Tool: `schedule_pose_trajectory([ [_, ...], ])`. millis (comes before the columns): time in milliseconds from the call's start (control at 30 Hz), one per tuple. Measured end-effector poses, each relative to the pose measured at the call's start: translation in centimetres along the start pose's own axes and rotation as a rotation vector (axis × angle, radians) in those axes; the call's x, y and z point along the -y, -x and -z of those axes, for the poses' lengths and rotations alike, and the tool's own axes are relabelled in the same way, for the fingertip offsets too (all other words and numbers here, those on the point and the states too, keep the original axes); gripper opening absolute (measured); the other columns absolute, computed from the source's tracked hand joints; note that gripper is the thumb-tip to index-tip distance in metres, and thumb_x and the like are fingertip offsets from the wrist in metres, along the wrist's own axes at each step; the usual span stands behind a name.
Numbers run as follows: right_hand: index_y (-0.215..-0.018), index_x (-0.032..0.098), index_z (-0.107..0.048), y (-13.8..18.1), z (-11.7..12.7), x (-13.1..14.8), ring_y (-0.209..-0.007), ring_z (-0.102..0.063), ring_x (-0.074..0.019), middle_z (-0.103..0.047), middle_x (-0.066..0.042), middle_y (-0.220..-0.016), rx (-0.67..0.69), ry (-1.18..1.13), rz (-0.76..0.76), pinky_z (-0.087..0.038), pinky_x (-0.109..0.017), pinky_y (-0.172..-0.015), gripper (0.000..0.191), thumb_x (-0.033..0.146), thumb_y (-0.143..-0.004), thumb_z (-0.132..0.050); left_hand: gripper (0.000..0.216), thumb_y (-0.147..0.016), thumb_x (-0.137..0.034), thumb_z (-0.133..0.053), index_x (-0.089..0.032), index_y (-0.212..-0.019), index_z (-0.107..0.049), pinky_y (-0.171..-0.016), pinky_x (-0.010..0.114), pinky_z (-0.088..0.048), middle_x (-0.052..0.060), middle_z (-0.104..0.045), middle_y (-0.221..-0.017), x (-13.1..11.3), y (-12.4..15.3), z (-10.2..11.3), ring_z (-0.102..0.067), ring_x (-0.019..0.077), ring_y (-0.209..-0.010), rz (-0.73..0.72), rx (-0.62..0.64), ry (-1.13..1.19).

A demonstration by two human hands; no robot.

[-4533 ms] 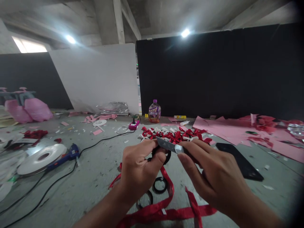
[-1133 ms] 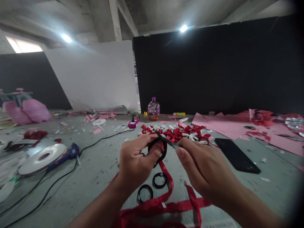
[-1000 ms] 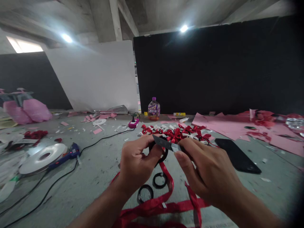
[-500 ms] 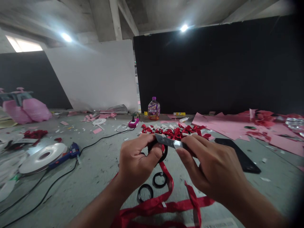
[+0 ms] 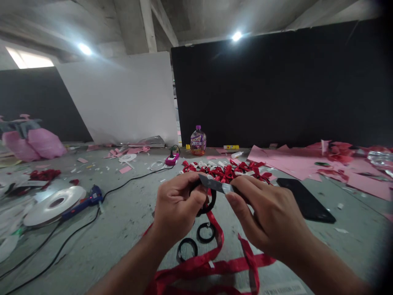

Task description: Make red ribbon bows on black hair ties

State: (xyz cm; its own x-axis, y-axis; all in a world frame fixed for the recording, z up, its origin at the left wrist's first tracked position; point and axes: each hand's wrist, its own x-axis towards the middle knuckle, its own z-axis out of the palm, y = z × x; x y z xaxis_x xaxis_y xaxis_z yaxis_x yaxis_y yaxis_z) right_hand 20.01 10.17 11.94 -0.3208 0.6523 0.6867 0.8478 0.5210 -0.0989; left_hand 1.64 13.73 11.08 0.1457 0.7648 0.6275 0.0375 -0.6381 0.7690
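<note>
My left hand (image 5: 176, 207) is closed round a black ring (image 5: 211, 203) held above the grey floor. My right hand (image 5: 264, 217) grips a utility knife whose silver blade (image 5: 213, 184) lies across the top of that ring, pointing left. Two more black rings (image 5: 205, 232) lie on the floor just below my hands. A long red ribbon (image 5: 211, 266) trails under them towards me. Behind my hands sits a pile of small red and white ribbon bows (image 5: 229, 170).
A black phone (image 5: 305, 200) lies to the right, with pink paper sheets (image 5: 294, 164) beyond it. On the left are a white tape roll (image 5: 53, 203), a blue glue gun (image 5: 87, 200) and black cables (image 5: 61, 246). A purple bottle (image 5: 198, 143) stands by the black board.
The knife blade has shifted slightly back and forth across the ring while my left hand kept its grip. Both hands stay in about the same place.
</note>
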Motion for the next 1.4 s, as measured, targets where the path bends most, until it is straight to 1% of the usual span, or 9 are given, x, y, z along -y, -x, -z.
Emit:
schedule_pose_trajectory([
  [133, -0.082, 0.019, -0.055, 0.02, 0.05, 0.07, -0.052, -0.049, -0.0145, -0.053, 0.0, -0.065, 0.008, -0.007, -0.005, -0.023, -0.029, -0.051, 0.032, 0.039, -0.1, -0.037, 0.019, -0.084, -0.011, -0.055, -0.021, -0.085, -0.072, -0.051, 0.017, -0.042, -0.006, -0.058, -0.061, 0.16, 0.05, 0.15, -0.048, 0.0061, -0.052, -0.025, 0.002, -0.095],
  [300, -0.081, 0.02, -0.055, 0.06, 0.26, -0.1, -0.051, -0.047, -0.0142, -0.053, 0.0, -0.065, 0.011, 0.015, -0.01, -0.023, -0.029, -0.051, 0.032, 0.04, -0.099, -0.038, 0.02, -0.083, -0.01, -0.057, -0.023, -0.086, -0.072, -0.059, 0.016, -0.045, -0.007, -0.063, -0.067, 0.15, 0.14, 0.34, -0.052, 0.0056, -0.057, -0.143, -0.042, -0.23],
  [467, -0.079, 0.019, -0.054, 0.03, 0.43, 0.11, -0.053, -0.048, -0.0142, -0.054, -0.001, -0.064, 0.016, -0.033, -0.008, -0.023, -0.029, -0.051, 0.033, 0.038, -0.099, -0.036, 0.022, -0.08, -0.007, -0.058, -0.023, -0.088, -0.072, -0.061, 0.016, -0.046, -0.008, -0.064, -0.067, 0.16, 0.26, 0.14, -0.054, 0.0055, -0.058, -0.209, -0.024, -0.245],
  [833, -0.08, 0.019, -0.056, -0.11, 0.4, -0.03, -0.05, -0.047, -0.0132, -0.054, -0.001, -0.063, -0.017, -0.009, -0.01, -0.023, -0.029, -0.05, 0.034, 0.04, -0.099, -0.038, 0.017, -0.082, -0.011, -0.058, -0.019, -0.082, -0.072, -0.059, 0.019, -0.047, -0.003, -0.065, -0.065, -0.15, 0.18, 0.29, -0.057, 0.0088, -0.058, -0.227, -0.024, -0.326],
  [933, -0.079, 0.019, -0.054, -0.17, 0.3, 0.01, -0.05, -0.048, -0.0135, -0.053, 0.0, -0.063, 0.0, -0.025, -0.029, -0.023, -0.029, -0.051, 0.034, 0.04, -0.099, -0.038, 0.017, -0.083, -0.012, -0.057, -0.019, -0.081, -0.072, -0.06, 0.021, -0.049, -0.002, -0.066, -0.066, -0.12, 0.19, 0.37, -0.058, 0.01, -0.06, -0.225, -0.037, -0.357],
  [1033, -0.078, 0.02, -0.053, -0.17, 0.28, 0.14, -0.053, -0.05, -0.0146, -0.054, -0.001, -0.064, 0.026, -0.061, -0.045, -0.024, -0.029, -0.051, 0.033, 0.04, -0.099, -0.037, 0.016, -0.082, -0.011, -0.057, -0.019, -0.085, -0.072, -0.058, 0.021, -0.048, -0.001, -0.068, -0.07, -0.03, 0.17, 0.42, -0.059, 0.0106, -0.061, -0.253, -0.005, -0.352],
  [1167, -0.075, 0.02, -0.051, -0.17, 0.4, 0.19, -0.051, -0.048, -0.0135, -0.053, 0.0, -0.063, 0.036, -0.075, -0.065, -0.024, -0.029, -0.051, 0.034, 0.041, -0.099, -0.037, 0.015, -0.084, -0.012, -0.057, -0.019, -0.08, -0.07, -0.059, 0.02, -0.048, -0.002, -0.064, -0.064, 0.02, 0.04, 0.5, -0.058, 0.01, -0.06, -0.256, -0.031, -0.377],
  [1300, -0.075, 0.021, -0.049, -0.26, 0.46, 0.16, -0.052, -0.049, -0.0133, -0.054, 0.0, -0.063, 0.057, -0.131, -0.069, -0.025, -0.029, -0.051, 0.033, 0.039, -0.099, -0.037, 0.017, -0.084, -0.013, -0.058, -0.018, -0.09, -0.073, -0.059, 0.021, -0.049, 0.0, -0.07, -0.074, -0.04, 0.09, 0.43, -0.061, 0.0115, -0.065, -0.285, -0.001, -0.356],
  [1400, -0.073, 0.021, -0.048, -0.26, 0.45, 0.1, -0.051, -0.047, -0.013, -0.053, 0.001, -0.062, 0.063, -0.139, -0.092, -0.026, -0.029, -0.053, 0.035, 0.041, -0.099, -0.038, 0.017, -0.085, -0.014, -0.058, -0.019, -0.089, -0.074, -0.059, 0.021, -0.049, -0.001, -0.068, -0.069, -0.08, 0.19, 0.39, -0.06, 0.0113, -0.063, -0.253, -0.018, -0.361],
])
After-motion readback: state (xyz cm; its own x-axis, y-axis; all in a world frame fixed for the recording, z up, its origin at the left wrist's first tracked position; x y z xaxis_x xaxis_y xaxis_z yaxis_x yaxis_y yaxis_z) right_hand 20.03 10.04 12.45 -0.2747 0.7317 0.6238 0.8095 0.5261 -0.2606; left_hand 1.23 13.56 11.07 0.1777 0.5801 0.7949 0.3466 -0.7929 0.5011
